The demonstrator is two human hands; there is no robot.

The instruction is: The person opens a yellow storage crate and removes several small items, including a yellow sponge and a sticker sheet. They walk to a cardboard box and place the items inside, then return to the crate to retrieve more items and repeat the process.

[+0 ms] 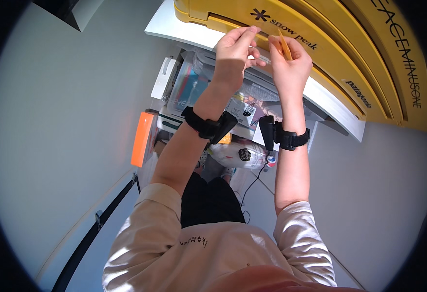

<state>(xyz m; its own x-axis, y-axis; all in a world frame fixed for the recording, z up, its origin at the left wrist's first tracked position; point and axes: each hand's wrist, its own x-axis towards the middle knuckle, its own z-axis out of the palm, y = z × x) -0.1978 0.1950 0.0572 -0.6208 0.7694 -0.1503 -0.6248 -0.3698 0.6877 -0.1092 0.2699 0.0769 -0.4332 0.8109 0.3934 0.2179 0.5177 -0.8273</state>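
Note:
Both my hands are raised before the front of a yellow storage bin [330,69]. My right hand [292,60] is closed around a thin pointed yellow-orange tool [285,45], its tip up; what kind of tool it is I cannot tell. Just to its left, my left hand [239,45] pinches thumb and forefinger together at a small thin piece [260,30], too small to name. A slim clear or whitish item [261,59] shows by the lower fingers of my left hand, partly hidden. Black strapped devices sit on both wrists.
The yellow bin stands on a white shelf [348,126]. Below are clear plastic containers [191,82], an orange box [143,138], a white box [163,78] and a clear bag [242,155] of things. A black cable [251,184] hangs down near my legs. A wall rises at the left.

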